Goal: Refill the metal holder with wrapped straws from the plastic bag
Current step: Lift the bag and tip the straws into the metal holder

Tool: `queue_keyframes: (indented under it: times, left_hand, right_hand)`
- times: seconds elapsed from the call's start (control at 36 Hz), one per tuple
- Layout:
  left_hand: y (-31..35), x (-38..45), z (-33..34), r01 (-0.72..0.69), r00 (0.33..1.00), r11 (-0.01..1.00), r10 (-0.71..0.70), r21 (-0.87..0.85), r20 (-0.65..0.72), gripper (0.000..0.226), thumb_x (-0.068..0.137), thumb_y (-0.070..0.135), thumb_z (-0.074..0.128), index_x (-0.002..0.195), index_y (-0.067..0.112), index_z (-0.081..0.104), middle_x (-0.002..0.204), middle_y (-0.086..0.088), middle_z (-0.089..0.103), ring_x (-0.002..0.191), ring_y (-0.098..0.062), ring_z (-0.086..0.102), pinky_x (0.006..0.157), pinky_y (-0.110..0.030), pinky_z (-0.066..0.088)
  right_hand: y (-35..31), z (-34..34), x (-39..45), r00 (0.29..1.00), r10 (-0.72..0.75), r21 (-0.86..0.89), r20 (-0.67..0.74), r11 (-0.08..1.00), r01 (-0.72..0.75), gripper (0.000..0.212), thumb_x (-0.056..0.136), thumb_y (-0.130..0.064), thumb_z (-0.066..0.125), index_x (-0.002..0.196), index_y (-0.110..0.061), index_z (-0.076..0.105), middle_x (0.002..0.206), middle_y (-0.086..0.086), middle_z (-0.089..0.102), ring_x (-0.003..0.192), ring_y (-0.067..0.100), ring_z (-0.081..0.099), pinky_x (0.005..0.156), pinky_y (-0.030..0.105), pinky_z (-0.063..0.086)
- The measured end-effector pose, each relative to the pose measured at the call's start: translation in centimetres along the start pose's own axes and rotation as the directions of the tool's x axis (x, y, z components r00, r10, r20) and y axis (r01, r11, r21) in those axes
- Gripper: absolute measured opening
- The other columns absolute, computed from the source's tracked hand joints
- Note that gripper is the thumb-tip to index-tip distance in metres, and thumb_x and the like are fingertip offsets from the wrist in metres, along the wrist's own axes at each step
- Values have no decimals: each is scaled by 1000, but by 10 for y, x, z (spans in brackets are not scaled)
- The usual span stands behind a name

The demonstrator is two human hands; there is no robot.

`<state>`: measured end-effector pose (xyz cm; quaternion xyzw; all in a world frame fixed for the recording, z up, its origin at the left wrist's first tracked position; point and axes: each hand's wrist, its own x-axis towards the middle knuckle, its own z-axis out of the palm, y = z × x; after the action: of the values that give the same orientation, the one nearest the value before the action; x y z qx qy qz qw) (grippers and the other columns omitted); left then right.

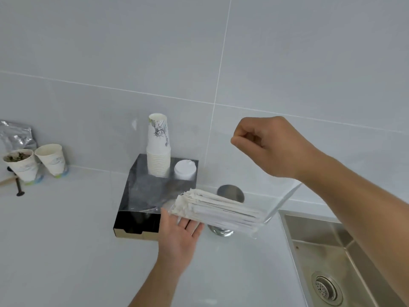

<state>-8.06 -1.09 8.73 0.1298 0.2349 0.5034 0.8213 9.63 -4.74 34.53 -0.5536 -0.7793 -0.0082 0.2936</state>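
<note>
A: What are the person's hands doing?

B: The right hand (265, 145) is hovering high at about two o'clock from the frame's centre, fingers curled into a fist, pinching the top edge of the clear plastic bag (277, 202). The bag is hanging down from it, tilting toward seven o'clock.

A: And the other one?

B: The left hand (180, 231) is lying open, palm up and fingers spread wide, cupping the low end of the bundle of wrapped straws (215, 210) from beneath. The straws are lying nearly level inside the bag, their crimped paper ends pointing toward nine o'clock, touching the fingertips.

A: Where is the metal holder sitting?

B: The metal holder (230, 192) is standing upright on the white worktop (66, 240), directly behind the straws, so only its round rim and its base are showing. It is just beside the black tray (137, 220), at the tray's three o'clock.

A: What is occupying that tray?

B: A tall stack of paper cups (158, 156) and a stack of white lids (184, 170) are sitting at its far end. At nine o'clock, well apart, two paper cups (35, 162) are standing by a silver pouch (15, 136). A steel sink (327, 262) is filling the five o'clock corner.
</note>
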Motion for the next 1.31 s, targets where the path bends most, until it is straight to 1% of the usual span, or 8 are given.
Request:
queue_keyframes:
  times: [0.14, 0.39, 0.72, 0.89, 1.06, 1.14, 1.22, 1.31]
  left_hand:
    - [-12, 0, 34, -34, 977, 999, 35, -9, 209, 57, 83, 60, 57, 127, 26, 65, 135, -6, 62, 124, -25, 58, 101, -47, 40]
    - [-20, 1, 62, -28, 872, 996, -19, 88, 490, 54, 87, 41, 68, 130, 9, 61, 132, -18, 62, 126, -32, 55, 97, -42, 49]
    - [-44, 8, 81, 55, 945, 989, -96, 140, 312, 56, 66, 37, 86, 110, 6, 70, 107, -19, 67, 95, -32, 67, 78, -46, 56]
    - [-42, 14, 84, 142, 959, 980, -171, 139, 227, 80, 64, 41, 85, 127, -1, 59, 125, -27, 62, 108, -41, 64, 85, -50, 55]
    - [-46, 29, 88, 188, 959, 977, -204, 100, 199, 82, 75, 42, 72, 137, -5, 45, 135, -32, 51, 121, -46, 52, 102, -55, 41]
    - [-49, 35, 94, 203, 958, 972, -221, 117, 180, 73, 78, 44, 72, 134, 0, 53, 129, -27, 57, 116, -42, 57, 100, -54, 43]
    - [-53, 41, 104, 155, 971, 983, -170, 100, 167, 51, 70, 48, 74, 109, 15, 75, 114, -19, 71, 104, -36, 68, 90, -52, 53]
    - [-62, 44, 112, 204, 965, 975, -217, 93, 149, 66, 77, 62, 65, 123, 15, 66, 126, -19, 66, 113, -38, 64, 103, -57, 44]
  right_hand:
    - [-6, -9, 12, 1000, 26, -42, -14, 999, -27, 18, 94, -23, 57, 78, -16, 61, 55, 4, 59, 52, 22, 54, 52, 33, 46]
    - [5, -26, 20, 988, 60, -173, -145, 981, -85, 16, 94, -25, 57, 78, -23, 56, 50, -24, 53, 46, 9, 46, 42, 15, 31]
    - [32, -34, 9, 964, 234, -95, -127, 964, -247, 8, 87, -24, 67, 87, -31, 62, 50, -12, 56, 47, 4, 49, 43, 11, 37]
    - [51, -48, -23, 924, 374, 79, -82, 926, -368, 31, 81, -31, 70, 108, -43, 61, 71, -13, 69, 60, 6, 60, 58, 19, 47]
    - [71, -36, -79, 783, 550, 388, -290, 816, -429, 54, 73, -35, 78, 120, -51, 55, 95, -13, 71, 88, 4, 67, 68, 14, 50]
    - [77, -25, -96, 663, 719, 620, -209, 622, -479, 66, 72, -36, 80, 131, -40, 52, 99, -10, 73, 85, 11, 70, 74, 31, 55]
    - [75, -10, -105, 627, 776, 728, -62, 465, -503, 35, 77, -32, 78, 110, -30, 68, 91, 0, 75, 80, 16, 72, 65, 30, 57]
    - [70, 3, -110, 609, 787, 692, -98, 494, -526, 8, 82, -25, 69, 78, -23, 76, 79, 2, 73, 68, 16, 70, 57, 28, 57]
